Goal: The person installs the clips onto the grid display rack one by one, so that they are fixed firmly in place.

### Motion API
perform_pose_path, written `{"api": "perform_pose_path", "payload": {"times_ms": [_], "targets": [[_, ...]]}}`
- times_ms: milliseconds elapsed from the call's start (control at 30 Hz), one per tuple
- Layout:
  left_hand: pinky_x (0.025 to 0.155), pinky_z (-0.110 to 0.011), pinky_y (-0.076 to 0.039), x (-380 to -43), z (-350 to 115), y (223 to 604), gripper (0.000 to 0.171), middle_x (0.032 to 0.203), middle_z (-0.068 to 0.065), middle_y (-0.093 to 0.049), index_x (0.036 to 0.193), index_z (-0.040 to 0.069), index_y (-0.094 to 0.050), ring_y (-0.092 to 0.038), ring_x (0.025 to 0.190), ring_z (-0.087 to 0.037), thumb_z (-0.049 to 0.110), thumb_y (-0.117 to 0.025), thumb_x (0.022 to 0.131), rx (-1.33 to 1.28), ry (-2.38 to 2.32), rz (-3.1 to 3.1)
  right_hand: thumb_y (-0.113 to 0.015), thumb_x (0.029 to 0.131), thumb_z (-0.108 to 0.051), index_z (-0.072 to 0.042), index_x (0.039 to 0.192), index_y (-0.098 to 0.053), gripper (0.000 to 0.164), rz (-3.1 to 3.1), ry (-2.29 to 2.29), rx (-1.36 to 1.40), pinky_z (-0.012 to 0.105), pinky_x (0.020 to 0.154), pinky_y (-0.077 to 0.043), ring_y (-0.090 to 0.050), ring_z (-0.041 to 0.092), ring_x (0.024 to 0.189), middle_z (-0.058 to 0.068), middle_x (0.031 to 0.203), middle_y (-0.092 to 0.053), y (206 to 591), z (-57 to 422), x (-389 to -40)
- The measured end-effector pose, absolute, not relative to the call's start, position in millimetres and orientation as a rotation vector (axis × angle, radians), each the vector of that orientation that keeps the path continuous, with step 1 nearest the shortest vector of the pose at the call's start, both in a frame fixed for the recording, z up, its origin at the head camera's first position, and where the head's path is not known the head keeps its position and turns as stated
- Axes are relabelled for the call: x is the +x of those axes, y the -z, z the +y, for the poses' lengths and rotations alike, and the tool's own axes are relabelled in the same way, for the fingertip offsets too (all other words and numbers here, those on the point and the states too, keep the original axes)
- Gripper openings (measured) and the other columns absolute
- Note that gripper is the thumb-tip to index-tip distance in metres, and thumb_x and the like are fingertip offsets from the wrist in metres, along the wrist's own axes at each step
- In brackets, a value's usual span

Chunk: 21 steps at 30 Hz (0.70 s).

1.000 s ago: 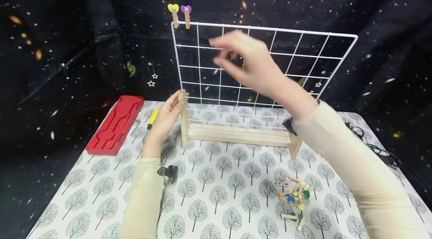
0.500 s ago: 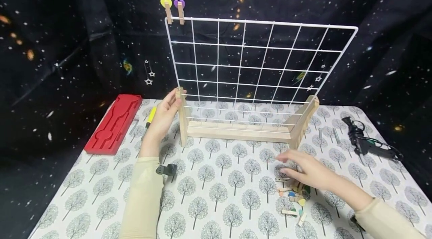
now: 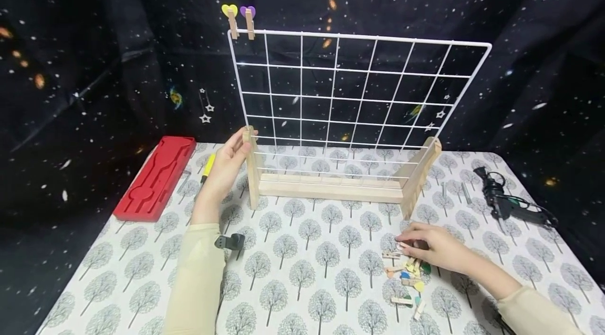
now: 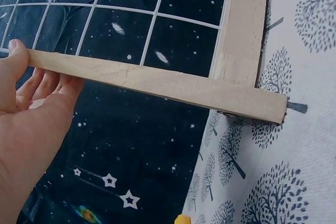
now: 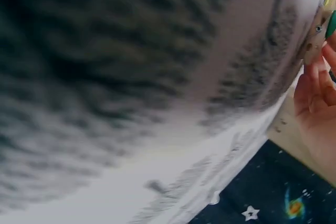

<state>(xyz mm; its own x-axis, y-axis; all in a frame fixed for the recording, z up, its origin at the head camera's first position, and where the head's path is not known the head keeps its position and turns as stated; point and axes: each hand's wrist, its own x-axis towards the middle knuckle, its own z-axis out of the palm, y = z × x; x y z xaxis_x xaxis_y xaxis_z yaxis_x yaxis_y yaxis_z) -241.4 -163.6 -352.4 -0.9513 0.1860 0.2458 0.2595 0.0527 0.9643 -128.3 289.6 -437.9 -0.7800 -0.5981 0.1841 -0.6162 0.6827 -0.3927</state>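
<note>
My left hand (image 3: 223,167) grips the top of the wooden stand's left upright (image 3: 253,185); the left wrist view shows the thumb on one side of this wooden bar (image 4: 157,85) and the fingers behind. A white wire grid (image 3: 337,69) slants up from the stand. Clipped on its top left corner are a yellow heart clothespin (image 3: 232,21) and a purple heart clothespin (image 3: 249,22). At the pile's far side, my right hand (image 3: 439,247) pinches a small clothespin (image 3: 401,247), mostly hidden by fingers. Several clothespins (image 3: 410,282) with coloured decorations lie below it.
A red moulded tray (image 3: 153,180) stands at the left, beside a yellow-handled screwdriver (image 3: 208,166). On the right lies a black tool with a cable (image 3: 510,201), near thin metal bits (image 3: 466,193). A dark starry curtain hangs behind the tree-print cloth.
My right hand has come down from in front of the grid to the clothespin pile and now pinches a clothespin. The left hand keeps its grip on the upright.
</note>
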Motion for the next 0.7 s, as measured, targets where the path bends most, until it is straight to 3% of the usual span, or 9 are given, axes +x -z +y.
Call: {"api": "perform_pose_path", "payload": {"times_ms": [267, 500, 700], "targets": [[0.104, -0.034, -0.025, -243, -160, 353, 0.052, 0.135, 0.000, -0.039, 0.137, 0.017, -0.027, -0.031, 0.126, -0.011, 0.030, -0.044, 0.090, -0.479, 2.063, -2.244, -0.061, 0.080, -0.011, -0.014, 0.086, -0.060, 0.007, -3.054, -0.841, 1.080, 0.014, 0.050, -0.048, -0.053, -0.001, 0.056, -0.005, 0.080, -0.054, 421, 280, -132], [0.104, -0.033, -0.025, -243, -162, 354, 0.050, 0.135, 0.001, -0.038, 0.137, 0.019, -0.027, -0.030, 0.126, -0.010, 0.028, -0.044, 0.090, -0.487, 2.071, -2.237, -0.060, 0.081, -0.019, -0.021, 0.085, -0.056, 0.006, -3.086, -0.831, 1.041, 0.017, 0.052, -0.047, -0.053, 0.001, 0.060, -0.010, 0.075, -0.056, 413, 280, -132], [0.105, -0.035, -0.023, -242, -164, 353, 0.051, 0.137, -0.002, -0.036, 0.137, 0.018, -0.026, -0.028, 0.127, -0.012, 0.028, -0.043, 0.091, -0.518, 2.070, -2.240, -0.067, 0.074, -0.028, -0.019, 0.096, -0.062, 0.025, -3.070, -0.766, 0.901, 0.018, 0.055, -0.045, -0.049, 0.000, 0.064, -0.013, 0.079, -0.058, 414, 282, -132]]}}
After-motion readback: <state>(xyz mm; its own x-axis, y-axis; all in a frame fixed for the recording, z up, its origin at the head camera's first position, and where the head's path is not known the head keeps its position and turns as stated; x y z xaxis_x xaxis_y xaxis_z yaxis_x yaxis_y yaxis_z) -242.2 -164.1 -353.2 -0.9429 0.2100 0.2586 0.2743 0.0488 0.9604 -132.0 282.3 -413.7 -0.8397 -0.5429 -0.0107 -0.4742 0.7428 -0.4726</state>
